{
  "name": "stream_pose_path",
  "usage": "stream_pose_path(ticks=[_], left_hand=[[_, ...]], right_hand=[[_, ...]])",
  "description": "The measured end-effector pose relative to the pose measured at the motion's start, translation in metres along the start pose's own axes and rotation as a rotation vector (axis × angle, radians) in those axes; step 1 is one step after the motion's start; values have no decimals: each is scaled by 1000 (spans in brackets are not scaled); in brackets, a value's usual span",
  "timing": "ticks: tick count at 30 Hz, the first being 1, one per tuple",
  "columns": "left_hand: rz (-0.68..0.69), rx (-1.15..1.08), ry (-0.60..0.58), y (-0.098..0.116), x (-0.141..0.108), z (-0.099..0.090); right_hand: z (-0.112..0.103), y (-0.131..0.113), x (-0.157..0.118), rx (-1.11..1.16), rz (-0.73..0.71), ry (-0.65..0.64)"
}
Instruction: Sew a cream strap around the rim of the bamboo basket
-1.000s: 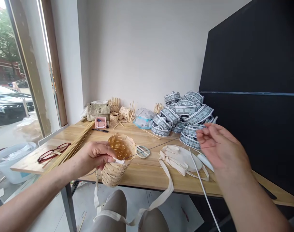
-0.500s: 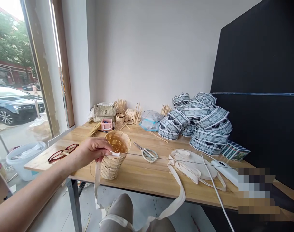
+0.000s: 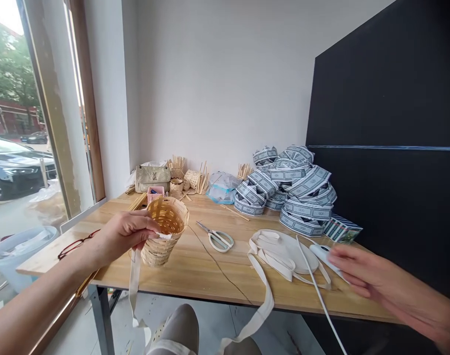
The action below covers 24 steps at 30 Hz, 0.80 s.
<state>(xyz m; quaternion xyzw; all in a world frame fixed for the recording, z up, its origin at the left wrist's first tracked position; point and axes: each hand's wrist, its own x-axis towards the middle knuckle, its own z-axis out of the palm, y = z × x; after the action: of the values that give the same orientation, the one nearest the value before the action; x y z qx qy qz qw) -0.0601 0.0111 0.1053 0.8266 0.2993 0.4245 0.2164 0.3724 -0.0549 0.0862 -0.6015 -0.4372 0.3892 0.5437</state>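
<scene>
A woven basket (image 3: pixel 160 251) stands near the table's front edge, its open top tilted toward me. At its rim my left hand (image 3: pixel 130 231) pinches the end of a white fabric strip (image 3: pixel 135 276), which hangs down over my legs. A thin thread (image 3: pixel 219 268) runs slack from the rim across the wood. On the right, my right hand (image 3: pixel 354 268) is blurred, its fingers close together above a white rod-like device (image 3: pixel 323 252); whether it holds anything is unclear. Scissors (image 3: pixel 218 240) lie between the basket and a roll of white strip (image 3: pixel 284 251).
Patterned ribbon rolls (image 3: pixel 306 197) are piled at the back right beside a small box (image 3: pixel 343 229). A bag (image 3: pixel 153 178), small baskets and a plastic bag (image 3: pixel 223 185) line the wall. Red glasses (image 3: pixel 77 244) lie left. A white cord (image 3: pixel 315 286) crosses the table edge.
My right hand has come clearly into view at the right. The thread, taut before, now hangs slack and curves across the table. The whole view has shifted slightly.
</scene>
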Motion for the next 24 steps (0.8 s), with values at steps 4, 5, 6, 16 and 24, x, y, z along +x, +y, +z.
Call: stream_pose_path(ticks=[4, 5, 6, 16, 24], left_hand=[[89, 120, -79, 10, -2, -1], [97, 136, -94, 11, -2, -2], [102, 145, -101, 13, -3, -2], [95, 140, -119, 20, -1, 0], [-30, -41, -226, 11, -1, 7]], right_hand=[[73, -36, -13, 50, -68, -321], [92, -39, -18, 103, -60, -390], [110, -41, -22, 148, -33, -463], [188, -20, -30, 428, 134, -862], [138, -68, -12, 380, -377, -229]])
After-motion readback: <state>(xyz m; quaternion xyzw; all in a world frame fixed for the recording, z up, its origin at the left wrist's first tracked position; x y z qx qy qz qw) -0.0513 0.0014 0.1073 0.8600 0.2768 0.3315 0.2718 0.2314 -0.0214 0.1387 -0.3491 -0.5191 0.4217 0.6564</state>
